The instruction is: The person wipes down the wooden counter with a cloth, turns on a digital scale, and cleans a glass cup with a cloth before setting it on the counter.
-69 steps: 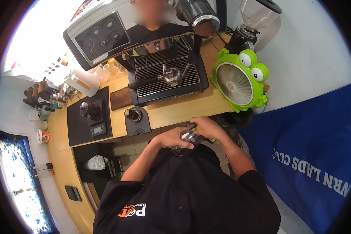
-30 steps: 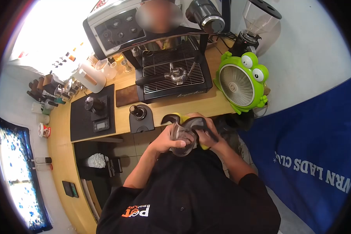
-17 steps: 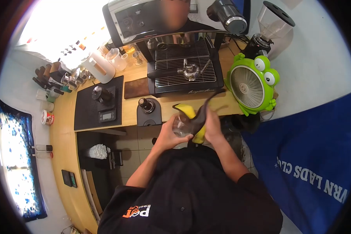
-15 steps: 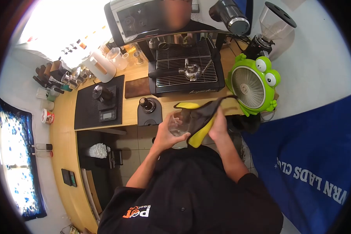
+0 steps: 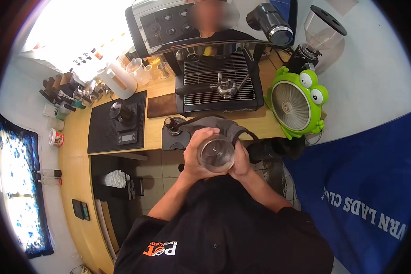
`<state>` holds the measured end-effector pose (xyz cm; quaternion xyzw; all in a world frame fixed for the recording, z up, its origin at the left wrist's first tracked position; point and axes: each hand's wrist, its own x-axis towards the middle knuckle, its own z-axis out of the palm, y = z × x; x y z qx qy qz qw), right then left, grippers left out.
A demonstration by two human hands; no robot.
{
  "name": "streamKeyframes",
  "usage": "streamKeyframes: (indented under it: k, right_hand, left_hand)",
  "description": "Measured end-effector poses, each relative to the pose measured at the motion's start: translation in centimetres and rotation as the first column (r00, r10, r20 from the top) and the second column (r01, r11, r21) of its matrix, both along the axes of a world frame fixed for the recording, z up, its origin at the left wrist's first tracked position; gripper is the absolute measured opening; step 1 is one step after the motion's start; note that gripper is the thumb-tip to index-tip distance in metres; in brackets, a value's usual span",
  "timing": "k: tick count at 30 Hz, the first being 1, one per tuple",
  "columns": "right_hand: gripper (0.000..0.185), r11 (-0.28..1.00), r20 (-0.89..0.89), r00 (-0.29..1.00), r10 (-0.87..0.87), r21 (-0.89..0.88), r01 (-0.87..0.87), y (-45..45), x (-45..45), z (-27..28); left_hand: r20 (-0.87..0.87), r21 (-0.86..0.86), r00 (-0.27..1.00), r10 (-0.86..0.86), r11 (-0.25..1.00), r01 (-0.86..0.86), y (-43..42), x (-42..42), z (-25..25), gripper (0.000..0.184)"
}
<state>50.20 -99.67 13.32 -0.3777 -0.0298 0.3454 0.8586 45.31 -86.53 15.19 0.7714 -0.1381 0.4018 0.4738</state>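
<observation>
A clear glass vessel (image 5: pixel 216 154) is held in front of my chest, its round end facing up toward the camera. The fingers and thumb of my left hand (image 5: pixel 197 157) wrap round its left side. Behind and to the right of the glass, my right hand (image 5: pixel 240 160) grips a dark grey cloth (image 5: pixel 223 125), which drapes over the far side of the vessel. The cloth's yellow side is hidden from view. Just beyond the hands, the tamper (image 5: pixel 171 125) stands on a black mat (image 5: pixel 173 142) at the counter's edge.
The espresso machine (image 5: pixel 220 109) stands behind, with a portafilter (image 5: pixel 226 86) on its drip tray. A green frog-shaped fan (image 5: pixel 311 114) is at right, below the grinder (image 5: pixel 307 55). On the left, a scale (image 5: pixel 127 137) and black canister (image 5: pixel 119 112) rest on a dark mat (image 5: pixel 100 137).
The glass has tipped so its round end faces the camera. My right hand has moved in beside it, and the cloth has swung behind the glass, its yellow side now out of sight.
</observation>
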Motion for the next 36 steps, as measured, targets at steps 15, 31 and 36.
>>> streamKeyframes:
  k: [15,31,36]
  right_hand:
    - [0.025,0.897,0.638,0.745,0.197,-0.424,0.126,-2.7,2.3,-1.0]
    - [0.023,0.879,0.446,0.86,0.249,-0.477,-0.006,-2.3,3.9,-2.7]
    - [0.031,0.779,0.53,0.795,0.296,-0.616,0.12,-1.7,2.0,1.5]
  left_hand:
    - [0.08,-0.016,0.99,-0.117,0.993,0.119,-1.0,0.4,0.3,0.087]
    - [-0.022,-0.068,0.997,-0.068,0.995,0.066,-1.3,0.0,-1.8,0.098]
    - [-0.087,-0.557,0.996,0.008,0.828,-0.056,-1.4,0.9,-0.5,0.09]
